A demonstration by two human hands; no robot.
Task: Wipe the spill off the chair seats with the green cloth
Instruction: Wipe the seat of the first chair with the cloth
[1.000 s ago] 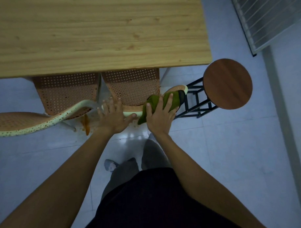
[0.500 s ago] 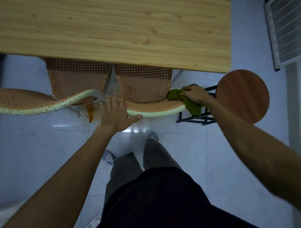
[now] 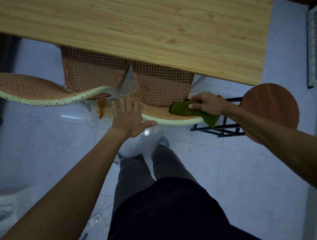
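Two orange woven chairs stand tucked under the table. The right chair (image 3: 160,87) has a cream rim along its back. My right hand (image 3: 207,103) is shut on the green cloth (image 3: 182,109) and presses it on that chair's curved back near its right end; a corner of the cloth hangs over the rim. My left hand (image 3: 128,115) lies flat with fingers spread on the left end of the same rim. The left chair (image 3: 91,77) has a rim speckled with orange spots. An orange spill (image 3: 102,111) streaks the floor between the chairs.
A light wooden table (image 3: 151,30) covers the far half of the chairs. A round brown stool (image 3: 272,108) on a black metal frame stands at the right, close to my right forearm. My legs stand on the pale tiled floor (image 3: 38,142). A white grille (image 3: 315,42) is at the far right.
My right hand has slid the green cloth leftward along the right chair's back, from its right end toward the middle. My left hand has stayed on the rim. The view has shifted slightly.
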